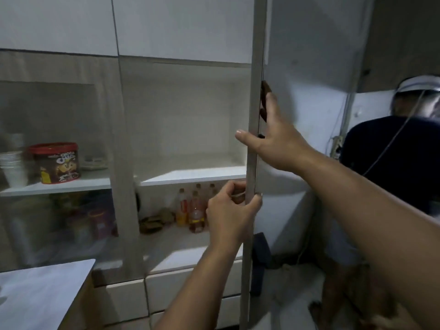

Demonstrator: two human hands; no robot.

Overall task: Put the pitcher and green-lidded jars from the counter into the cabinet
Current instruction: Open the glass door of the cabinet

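Cabinet (pixel 190 115) door (pixel 252 144) stands open, seen edge-on down the middle of view. Left hand (pixel 229 215) has its grip clamped on the door's edge low down, fingers curled round from the inside, thumb on the outer face. Right hand (pixel 273 136) lies higher on the same edge beside the dark handle (pixel 264 101); grip spread apart, fingers flat on the door, thumb stuck out toward the cabinet interior, clasping nothing.

Upper shelf (pixel 192 176) in the open bay is bare. Below it: small bottles (pixel 190 208) with pale caps, and some brownish packets (pixel 154 221) to their left. Bay to the left, behind a frosted pane: red-lidded tub (pixel 56 163) and stacked white cups (pixel 13 167).

White tabletop (pixel 42 296) corner shows lower left (no pitcher or green-lidded jars anywhere in view, so their position cannot be told).

Another person (pixel 392 163) in a dark shirt stands at far right, back turned.
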